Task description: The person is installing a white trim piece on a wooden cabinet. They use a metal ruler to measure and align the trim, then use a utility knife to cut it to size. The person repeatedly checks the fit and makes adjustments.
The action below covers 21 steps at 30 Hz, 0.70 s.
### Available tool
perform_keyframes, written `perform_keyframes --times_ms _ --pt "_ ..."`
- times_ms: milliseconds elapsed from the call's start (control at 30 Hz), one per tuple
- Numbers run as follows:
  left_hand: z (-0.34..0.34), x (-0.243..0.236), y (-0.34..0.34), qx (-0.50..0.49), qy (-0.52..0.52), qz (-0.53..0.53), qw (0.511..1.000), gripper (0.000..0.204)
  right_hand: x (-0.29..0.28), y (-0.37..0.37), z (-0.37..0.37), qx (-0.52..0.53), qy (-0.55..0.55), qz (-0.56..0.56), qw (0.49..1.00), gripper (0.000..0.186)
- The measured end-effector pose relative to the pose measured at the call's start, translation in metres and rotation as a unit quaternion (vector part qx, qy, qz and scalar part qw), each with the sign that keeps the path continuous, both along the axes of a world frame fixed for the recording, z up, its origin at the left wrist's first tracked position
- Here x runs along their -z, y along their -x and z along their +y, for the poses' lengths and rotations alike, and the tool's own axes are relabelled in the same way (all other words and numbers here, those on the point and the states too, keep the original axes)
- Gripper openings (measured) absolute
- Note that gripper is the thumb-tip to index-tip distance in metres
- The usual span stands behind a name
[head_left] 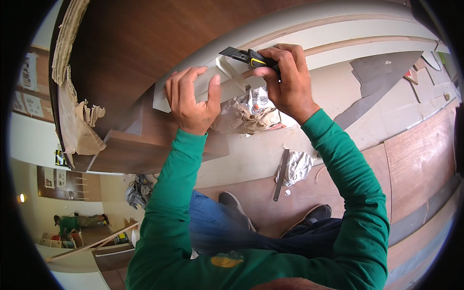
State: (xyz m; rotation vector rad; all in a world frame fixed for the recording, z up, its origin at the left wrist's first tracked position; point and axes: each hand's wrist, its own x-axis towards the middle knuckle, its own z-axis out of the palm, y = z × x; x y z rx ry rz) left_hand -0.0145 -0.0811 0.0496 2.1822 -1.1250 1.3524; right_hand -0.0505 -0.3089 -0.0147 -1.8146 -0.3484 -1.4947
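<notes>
My right hand (292,82) grips a black box cutter (256,59) with a yellow-edged slider, its dark blade out and pointing left. To the left, my left hand (192,99) is open, thumb and bent fingers apart, and I see nothing in it. It is beside the end of a long white panel edge (166,92). Between the hands, a thin pale strip (231,73) hangs down from near the blade; I cannot tell what it is attached to. Below it lies crumpled brown and white wrapping (251,113).
A large brown wooden panel (140,43) stands before me, with torn cardboard (79,116) at its left edge. On the floor lie a metal ruler (281,176), a white plastic bag (298,168) and wooden sheets (420,159). A power tool (137,193) and another person (77,222) are at left.
</notes>
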Motion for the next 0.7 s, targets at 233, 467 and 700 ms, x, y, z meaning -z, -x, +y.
perform_keyframes --times_ms 233,467,700 --pt "-0.009 -0.005 -0.009 0.013 0.043 0.059 0.997 0.017 0.002 0.000 -0.001 -0.004 0.002 0.007 1.000 0.038" --pt "-0.015 -0.005 -0.006 -0.016 0.043 0.030 0.998 0.015 0.000 -0.002 0.000 0.017 0.017 -0.009 1.000 0.038" --pt "-0.014 -0.006 -0.005 -0.007 0.060 0.049 0.997 0.016 0.000 0.001 0.001 0.000 -0.007 0.004 1.000 0.037"
